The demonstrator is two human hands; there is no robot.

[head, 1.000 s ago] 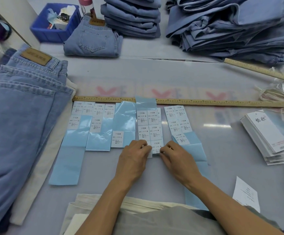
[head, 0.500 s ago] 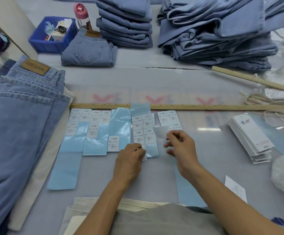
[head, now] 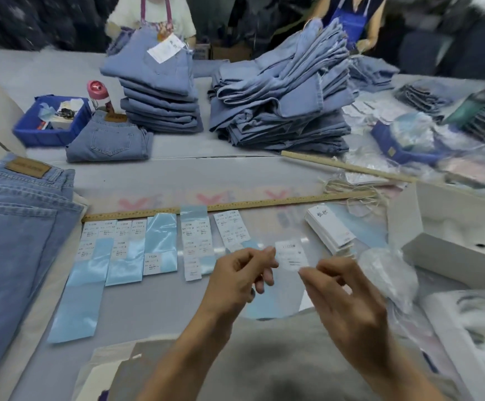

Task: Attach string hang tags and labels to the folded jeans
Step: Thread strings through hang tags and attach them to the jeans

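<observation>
A small white printed label (head: 290, 254) hangs in the air between my two hands, above the table. My left hand (head: 241, 276) pinches its left edge and my right hand (head: 342, 296) pinches its lower right corner. Several blue backing sheets with more labels (head: 125, 250) lie in a row below a wooden ruler (head: 235, 205). A stack of white hang tags (head: 329, 228) sits to the right, with loose strings (head: 351, 192) behind it. Flat jeans (head: 12, 227) lie at the left, and one folded pair (head: 108, 140) lies further back.
Two tall stacks of jeans (head: 160, 91) (head: 281, 105) stand at the back, near a blue bin (head: 50, 120) and a pink-capped bottle (head: 98, 94). A white box (head: 452, 227) and a crumpled plastic bag (head: 385, 273) are at the right. Two people work across the table.
My right hand peeled a label off a sheet and lifted it. My left hand left the sheets and now pinches the label too. The view has tilted up.
</observation>
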